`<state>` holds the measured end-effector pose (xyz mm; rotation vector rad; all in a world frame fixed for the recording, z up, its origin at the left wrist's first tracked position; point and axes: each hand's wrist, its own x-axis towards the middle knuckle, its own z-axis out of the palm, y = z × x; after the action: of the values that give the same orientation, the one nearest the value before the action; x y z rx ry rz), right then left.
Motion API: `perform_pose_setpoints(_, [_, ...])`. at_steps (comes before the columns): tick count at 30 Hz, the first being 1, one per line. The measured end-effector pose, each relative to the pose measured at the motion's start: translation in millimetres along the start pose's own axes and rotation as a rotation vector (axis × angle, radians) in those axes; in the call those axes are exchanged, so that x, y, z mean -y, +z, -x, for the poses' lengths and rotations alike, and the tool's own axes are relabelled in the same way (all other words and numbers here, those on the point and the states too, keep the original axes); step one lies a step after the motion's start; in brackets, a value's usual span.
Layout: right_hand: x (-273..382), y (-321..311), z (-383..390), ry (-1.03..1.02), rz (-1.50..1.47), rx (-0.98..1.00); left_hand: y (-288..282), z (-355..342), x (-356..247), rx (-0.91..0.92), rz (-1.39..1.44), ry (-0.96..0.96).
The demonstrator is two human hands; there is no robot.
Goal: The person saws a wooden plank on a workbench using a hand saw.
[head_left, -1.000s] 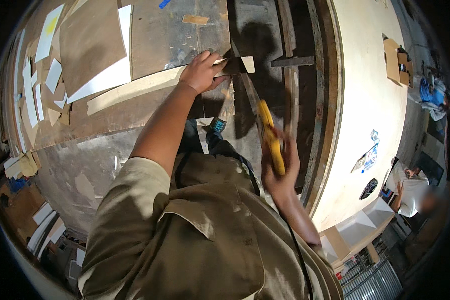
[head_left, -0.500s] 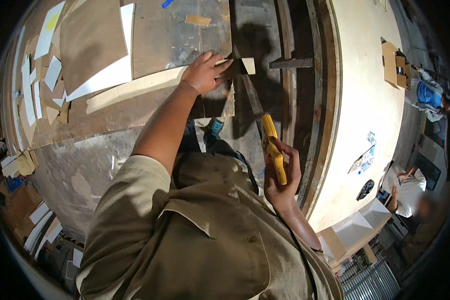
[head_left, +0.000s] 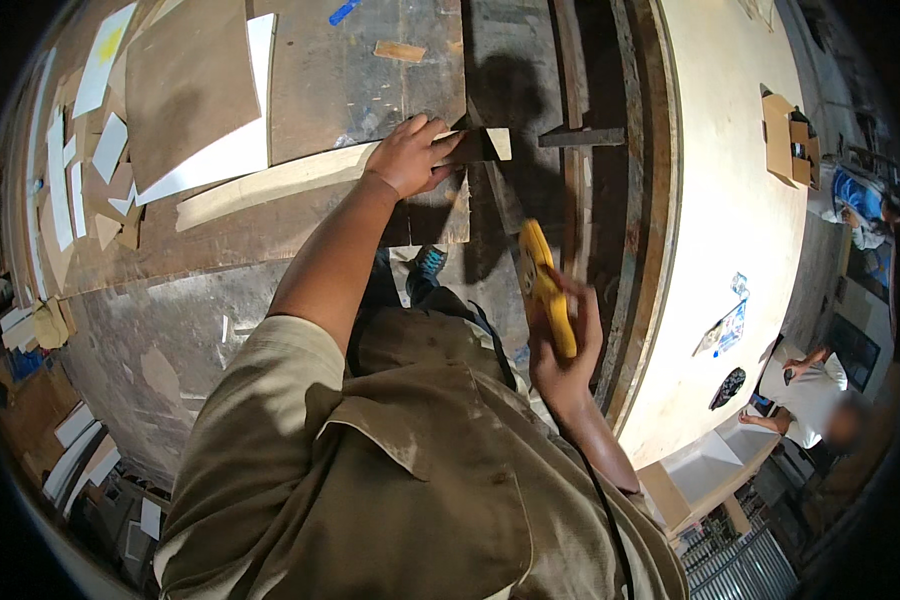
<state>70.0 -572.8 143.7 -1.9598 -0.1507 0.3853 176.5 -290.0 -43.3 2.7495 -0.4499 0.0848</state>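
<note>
The left hand (head_left: 410, 155) lies palm down, fingers curled over the end of a long pale wooden strip (head_left: 270, 182), pressing it against a worn brown wooden workbench (head_left: 370, 70). The strip runs leftward from the hand across the bench and ends in a cut tip (head_left: 497, 143) just right of the fingers, near the bench's edge. The right hand (head_left: 565, 350) is closed in a fist around the yellow handle of a handsaw (head_left: 545, 285), held below and to the right of the strip and well apart from it; the dark blade (head_left: 500, 195) slants up toward the strip's tip, though whether it touches the wood cannot be told.

Right of the bench's edge a dark gap holds wooden rails (head_left: 580, 140), and beyond them stands a large pale curved panel (head_left: 710, 200). On the bench, a brown flat board (head_left: 185, 85) lies over a white sheet (head_left: 235, 150) just above the strip, with pale paper and wood offcuts (head_left: 80, 170) scattered to the far left. A small tan wood scrap (head_left: 400, 50) and a blue marker (head_left: 343, 12) sit near the far edge.

Below the bench, a grey dusty floor (head_left: 160, 340) shows white shavings, and a blue shoe (head_left: 428, 265) is visible. At far right another person in a white shirt (head_left: 805, 390) sits, well apart.
</note>
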Motion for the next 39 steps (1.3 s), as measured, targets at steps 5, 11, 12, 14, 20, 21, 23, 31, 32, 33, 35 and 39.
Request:
perform_pose_setpoints(5, [-4.1, 34.0, -66.3, -0.07, 0.065, -0.071, 5.5, -4.0, -7.8, 0.038, 0.015, -0.011])
perform_pose_setpoints(11, [-4.1, 0.1, 14.6, -0.057, 0.041, -0.022, 5.8, 1.0, -5.3, -0.089, -0.031, 0.038])
perform_pose_setpoints(12, [-3.0, -2.2, 12.4, -0.019, 0.03, 0.003, 6.1, 2.9, -5.5, -0.08, -0.025, 0.037])
perform_pose_setpoints(14, [-7.9, 9.0, -10.4, -0.032, -0.001, -0.028, 5.8, 0.6, -5.4, -0.067, -0.016, 0.05])
perform_pose_setpoints(20, [-29.5, 22.9, -28.5, -0.175, 0.14, -0.054, 8.7, 0.9, -3.6, -0.021, -0.025, 0.026])
perform_pose_setpoints(21, [-16.2, 11.9, -2.1, -0.078, 0.038, -0.045, 7.3, 2.3, -5.7, -0.034, -0.039, 0.025])
perform_pose_setpoints(23, [-5.4, 2.8, 17.8, 0.025, -0.063, -0.03, 5.0, 3.5, -7.6, -0.051, -0.034, 0.024])
perform_pose_setpoints(31, [-11.8, 26.1, -53.4, -0.193, 0.213, -0.076, 5.0, -5.4, -6.1, 0.051, 0.031, 0.008])
perform_pose_setpoints(32, [-7.2, 23.8, -35.1, -0.192, 0.214, -0.074, 7.7, -2.5, -5.9, 0.051, 0.033, 0.006])
perform_pose_setpoints(33, [-0.2, 15.3, -3.9, -0.06, 0.061, -0.064, 6.9, -0.3, -5.3, -0.025, 0.015, 0.024])
perform_pose_setpoints(35, [4.2, 1.9, 14.7, 0.073, -0.093, -0.047, 6.2, 3.3, -6.5, -0.098, -0.008, 0.04])
perform_pose_setpoints(39, [7.6, 6.9, -30.8, 0.004, 0.08, -0.019, 3.4, -3.2, -1.4, -0.02, -0.007, -0.003])
